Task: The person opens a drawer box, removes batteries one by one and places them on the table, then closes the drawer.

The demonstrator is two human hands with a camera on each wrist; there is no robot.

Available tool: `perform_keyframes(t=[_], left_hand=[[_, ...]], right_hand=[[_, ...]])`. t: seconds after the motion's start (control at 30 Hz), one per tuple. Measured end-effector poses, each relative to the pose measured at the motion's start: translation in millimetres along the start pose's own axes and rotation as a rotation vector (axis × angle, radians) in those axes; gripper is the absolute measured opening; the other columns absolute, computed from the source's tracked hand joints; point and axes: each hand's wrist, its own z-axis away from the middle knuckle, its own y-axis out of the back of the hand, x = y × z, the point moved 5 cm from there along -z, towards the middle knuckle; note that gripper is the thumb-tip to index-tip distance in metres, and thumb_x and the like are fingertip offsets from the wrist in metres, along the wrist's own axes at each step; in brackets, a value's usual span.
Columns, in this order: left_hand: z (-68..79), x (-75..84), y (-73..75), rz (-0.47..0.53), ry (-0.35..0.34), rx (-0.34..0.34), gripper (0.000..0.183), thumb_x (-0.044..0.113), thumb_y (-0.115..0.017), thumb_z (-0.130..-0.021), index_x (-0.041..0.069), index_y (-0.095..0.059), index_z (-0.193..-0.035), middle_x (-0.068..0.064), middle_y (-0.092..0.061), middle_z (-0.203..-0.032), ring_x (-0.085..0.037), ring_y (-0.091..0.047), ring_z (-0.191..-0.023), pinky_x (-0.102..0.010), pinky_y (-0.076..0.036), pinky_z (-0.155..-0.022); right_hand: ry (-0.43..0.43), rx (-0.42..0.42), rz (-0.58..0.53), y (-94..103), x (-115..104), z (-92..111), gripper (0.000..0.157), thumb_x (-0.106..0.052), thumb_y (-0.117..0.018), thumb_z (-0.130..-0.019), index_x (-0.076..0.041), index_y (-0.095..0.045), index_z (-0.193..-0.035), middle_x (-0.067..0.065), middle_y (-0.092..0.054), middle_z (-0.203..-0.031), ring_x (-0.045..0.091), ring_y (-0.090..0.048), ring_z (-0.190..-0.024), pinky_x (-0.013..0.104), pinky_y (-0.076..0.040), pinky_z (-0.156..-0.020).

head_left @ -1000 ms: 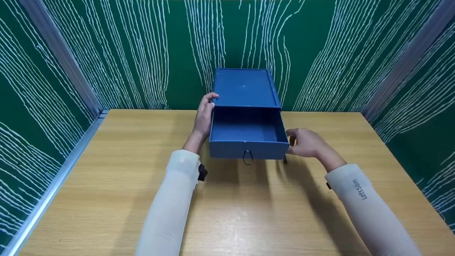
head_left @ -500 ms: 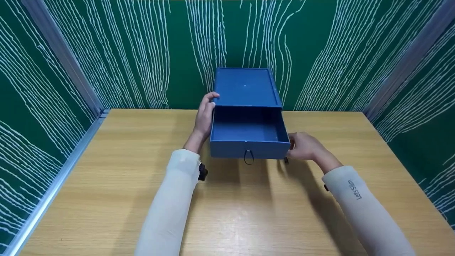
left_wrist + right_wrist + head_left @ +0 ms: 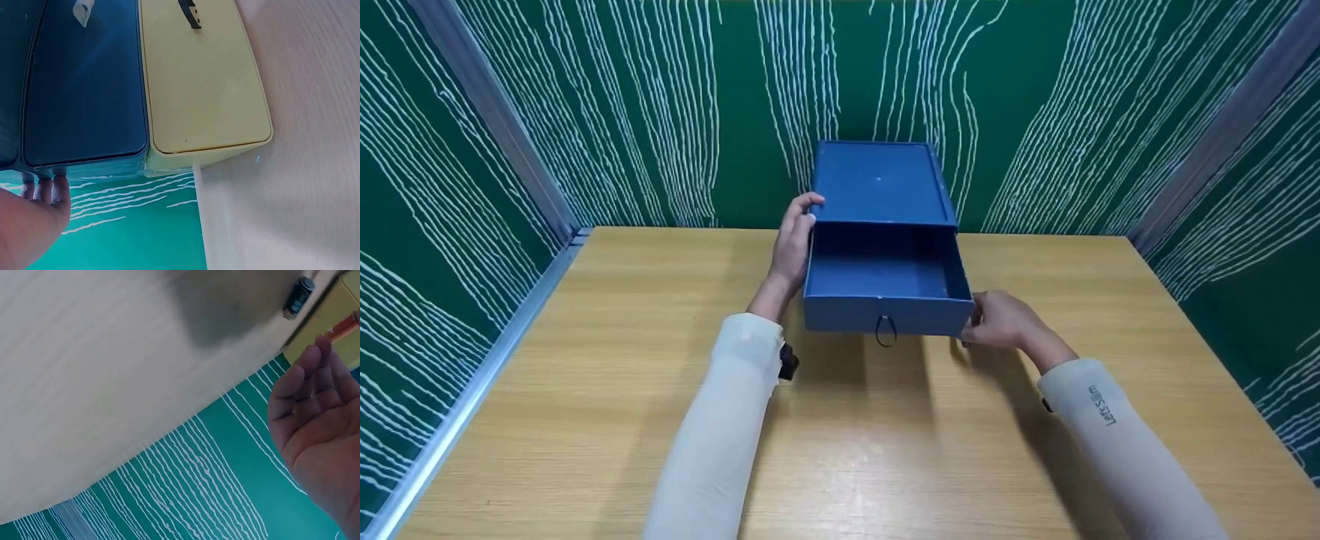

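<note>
A stacked drawer unit has a blue case (image 3: 881,180) on top, with its blue drawer (image 3: 885,315) pulled out and a dark loop on the front. Nothing shows inside that drawer. My left hand (image 3: 793,240) rests against the left side of the case, fingertips at its top edge; its fingers (image 3: 59,190) lie straight along the wall in the left wrist view. My right hand (image 3: 1001,320) is low beside the drawer's right front corner, fingers curled, tips partly hidden. An orange battery (image 3: 342,327) shows at its fingertips, thumb out of sight. A dark battery (image 3: 298,298) lies on the table.
Below the open drawer come a closed dark blue drawer (image 3: 87,95) with a white loop and a yellow drawer (image 3: 208,79) with a black loop. A wooden table (image 3: 855,450) carries the stack, with a green patterned wall (image 3: 1020,90) close behind.
My right hand has moved down and slightly toward me along the drawer's right side, now covering most of the dark battery in the head view. My left hand and the drawer stay put.
</note>
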Motion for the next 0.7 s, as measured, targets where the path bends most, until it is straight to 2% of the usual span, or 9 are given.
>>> perform_keyframes(t=[0.23, 0.43, 0.7], left_hand=[[-0.5, 0.1, -0.3, 0.001, -0.004, 0.012, 0.031, 0.002, -0.025, -0.088, -0.006, -0.041, -0.114, -0.015, -0.039, -0.122, -0.016, -0.036, -0.111, -0.024, -0.026, -0.095], [-1.5, -2.7, 0.5, -0.007, 0.011, 0.008, 0.031, 0.002, -0.024, -0.088, -0.004, -0.042, -0.114, -0.015, -0.037, -0.125, -0.017, -0.035, -0.114, -0.026, -0.026, -0.097], [-2.3, -3.6, 2.5, -0.028, 0.004, 0.021, 0.031, 0.0, -0.025, -0.088, -0.004, -0.043, -0.113, -0.016, -0.038, -0.126, -0.017, -0.035, -0.116, -0.025, -0.025, -0.099]], right_hand=[[0.037, 0.005, 0.009, -9.9, -0.5, 0.9, 0.034, -0.039, -0.067, -0.068, -0.016, -0.058, -0.091, 0.0, -0.053, -0.066, 0.018, -0.049, -0.063, 0.031, -0.035, -0.055], [0.025, -0.009, -0.003, -14.9, 1.8, 0.4, 0.042, -0.036, -0.069, -0.068, -0.017, -0.056, -0.104, 0.001, -0.053, -0.07, 0.019, -0.049, -0.071, 0.034, -0.034, -0.062], [0.009, -0.017, -0.041, -20.1, 7.5, -2.2, 0.048, -0.038, -0.069, -0.068, -0.02, -0.055, -0.11, 0.0, -0.058, -0.079, 0.019, -0.052, -0.074, 0.032, -0.037, -0.063]])
